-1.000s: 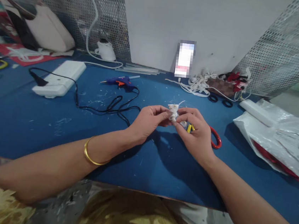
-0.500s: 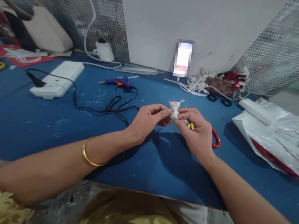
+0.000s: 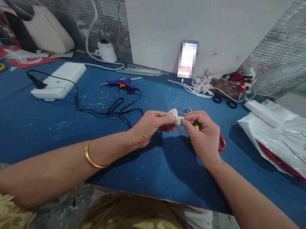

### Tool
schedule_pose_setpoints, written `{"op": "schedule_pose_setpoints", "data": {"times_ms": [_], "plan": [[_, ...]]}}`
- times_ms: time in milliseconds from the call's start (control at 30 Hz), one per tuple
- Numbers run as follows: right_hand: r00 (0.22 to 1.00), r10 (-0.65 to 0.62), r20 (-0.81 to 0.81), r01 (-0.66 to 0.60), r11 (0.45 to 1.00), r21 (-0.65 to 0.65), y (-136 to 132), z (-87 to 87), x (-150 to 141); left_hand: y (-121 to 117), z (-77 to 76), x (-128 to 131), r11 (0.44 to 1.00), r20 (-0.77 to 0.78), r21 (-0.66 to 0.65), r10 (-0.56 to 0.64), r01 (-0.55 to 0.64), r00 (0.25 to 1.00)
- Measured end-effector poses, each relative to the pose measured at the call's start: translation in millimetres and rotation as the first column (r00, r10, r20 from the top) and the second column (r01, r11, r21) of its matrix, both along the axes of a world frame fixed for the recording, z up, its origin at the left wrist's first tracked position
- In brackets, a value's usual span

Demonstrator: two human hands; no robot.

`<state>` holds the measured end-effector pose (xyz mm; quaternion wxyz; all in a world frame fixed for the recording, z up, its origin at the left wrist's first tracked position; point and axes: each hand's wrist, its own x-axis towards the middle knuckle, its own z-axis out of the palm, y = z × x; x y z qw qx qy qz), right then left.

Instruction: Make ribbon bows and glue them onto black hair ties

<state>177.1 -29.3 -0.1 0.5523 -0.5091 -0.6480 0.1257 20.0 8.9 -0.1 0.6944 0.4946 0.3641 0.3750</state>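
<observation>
My left hand (image 3: 151, 127) pinches a small white gathered piece, like ribbon or cloth (image 3: 173, 112), between thumb and fingers. From its right side a short white strip (image 3: 179, 120) runs to my right hand (image 3: 203, 138), whose thumb and forefinger are closed on the end. The fingers cover much of the piece, so its full shape is hidden. Behind my right hand lies a tool with a red handle (image 3: 222, 142), a yellow part (image 3: 196, 128) and a thin metal tip (image 3: 188, 110), mostly covered by the hand.
A blue glue gun (image 3: 122, 84) lies on the blue table (image 3: 136, 171), its black cord running to a white power strip (image 3: 63, 79). A phone (image 3: 187, 60) leans on the back board. White cords (image 3: 202, 85) lie beside it. A plastic bag (image 3: 295, 140) lies right.
The white piece has tipped over to the left and sits lower. My right fingers have drawn slightly away to the right, with a white strip now showing between the hands.
</observation>
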Motion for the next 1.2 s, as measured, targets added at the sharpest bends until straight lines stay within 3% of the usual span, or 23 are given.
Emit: {"op": "schedule_pose_setpoints", "data": {"times_ms": [800, 1200], "plan": [[1.0, -0.005, 0.029, 0.006, 1.0, -0.023, -0.9, -0.4, -0.3, -2.2, -3.8, 3.3, 0.998, 0.048, -0.029, 0.049, -0.048, 0.998], [1.0, -0.001, -0.002, 0.0, 0.995, -0.1, -1.2, -0.5, 1.0, -4.5, -0.6, 2.4, 0.991, -0.049, 0.112, 0.08, -0.075, 0.996]]}}
